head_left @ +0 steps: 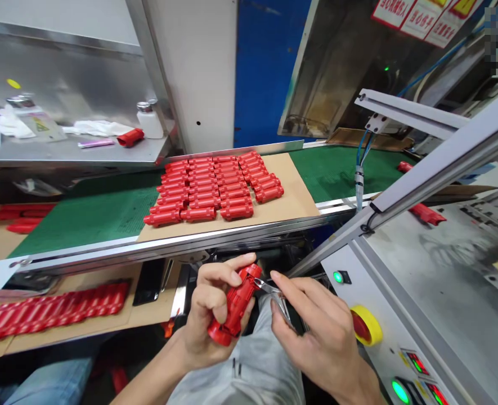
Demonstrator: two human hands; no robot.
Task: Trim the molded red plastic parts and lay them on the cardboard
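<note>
In my left hand (204,309) is a red cylindrical plastic part (239,301), tilted, with ribs and openings along its side. My fingers are wrapped around it above my lap. A pair of small metal cutting pliers (270,289) is gripped in my right hand (322,329), thumb on one side and fingers on the other. The tips of the pliers are at the upper side edge of the red part; whether they touch it I cannot tell. Beyond my hands, rows of similar red parts (202,188) lie on a cardboard sheet (291,174).
The cardboard rests on a green conveyor belt (105,208) with a metal rail. Lower left, a shelf holds more red parts (63,306) and a dark phone (148,283). A slanted machine frame (443,149) and control panel with a yellow-ringed button (367,325) stand at right.
</note>
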